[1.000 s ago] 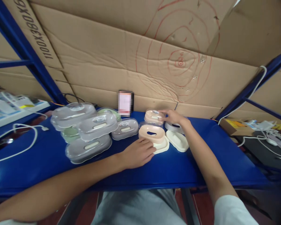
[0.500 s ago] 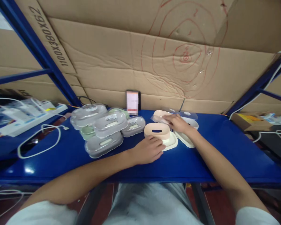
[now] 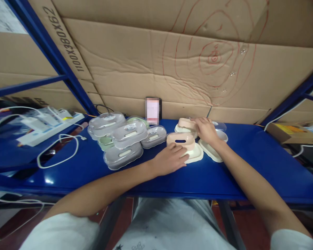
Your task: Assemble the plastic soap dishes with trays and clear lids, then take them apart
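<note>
My left hand (image 3: pixel 170 159) has its fingers bent over the front of a pink oval soap dish (image 3: pixel 181 136) with a dark slot. This dish sits partly on a cream base (image 3: pixel 195 153). At the back, a second pink dish (image 3: pixel 185 123) stands on a cream base. Its right end is by the bent fingers of my right hand (image 3: pixel 206 131); whatever they grip is hidden. Under the right wrist lies another cream-rimmed base (image 3: pixel 210 151). Behind that hand is a clear lid (image 3: pixel 219 126).
Several grey soap dishes with clear lids (image 3: pixel 123 152) are piled at left, with green ones (image 3: pixel 105 141) among them. A phone (image 3: pixel 153 110) leans on the cardboard wall (image 3: pixel 120 62). Far left are a power strip (image 3: pixel 47 129) and a white cable (image 3: pixel 57 166); a carton (image 3: pixel 289 137) stands at right.
My right hand has shifted from the front of the rear pink dish to its right end. The clear lid seen there earlier no longer shows. My left hand stays at the front dish.
</note>
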The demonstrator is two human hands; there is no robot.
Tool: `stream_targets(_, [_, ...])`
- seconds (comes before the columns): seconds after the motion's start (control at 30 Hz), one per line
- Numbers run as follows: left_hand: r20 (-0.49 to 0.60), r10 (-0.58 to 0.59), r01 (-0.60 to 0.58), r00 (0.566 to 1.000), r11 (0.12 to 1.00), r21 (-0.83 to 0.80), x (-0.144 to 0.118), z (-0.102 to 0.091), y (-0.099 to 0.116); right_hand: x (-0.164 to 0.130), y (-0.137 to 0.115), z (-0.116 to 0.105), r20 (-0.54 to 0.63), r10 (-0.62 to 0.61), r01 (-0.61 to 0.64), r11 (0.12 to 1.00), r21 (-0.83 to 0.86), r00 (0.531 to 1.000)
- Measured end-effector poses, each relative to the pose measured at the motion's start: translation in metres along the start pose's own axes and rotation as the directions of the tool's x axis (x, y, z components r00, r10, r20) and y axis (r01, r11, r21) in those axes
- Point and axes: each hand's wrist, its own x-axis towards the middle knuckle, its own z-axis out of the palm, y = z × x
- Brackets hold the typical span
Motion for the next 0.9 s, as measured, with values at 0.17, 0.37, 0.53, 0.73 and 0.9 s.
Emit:
stream_targets(0.17, [-0.113, -0.380, 0.394, 0.918, 0.907, 0.150, -0.013, -0.055, -0.040, -0.007, -0.039, -0.015, 0.041, -0.211, 0.207, 0.975, 0.079, 0.977])
stream_targets(0.37, [0.150, -0.777, 0.769, 0.612, 0.628, 0.119, -0.065, -0.091, -0.103, -0.033, -0.075, -0.014, 0.150, -0.388, 0.353, 0.910, 0.219, 0.909])
stream_targets(0.53, [0.319, -0.726, 0.752, 0.610, 0.657, 0.055, -0.076, -0.084, -0.127, -0.033, -0.059, -0.015, 0.117, -0.319, 0.276, 0.919, 0.283, 0.941])
stream_targets(0.73, [0.134, -0.616, 0.630, 0.776, 0.768, -0.120, -0.037, -0.074, -0.094, -0.029, -0.050, -0.010, 0.012, -0.222, 0.221, 0.973, 0.067, 0.975])
stream_targets(0.9, [0.002, -0.565, 0.554, 0.825, 0.809, -0.199, -0.021, -0.057, -0.072, -0.032, -0.061, -0.017, -0.083, -0.253, 0.250, 0.967, -0.054, 0.964])
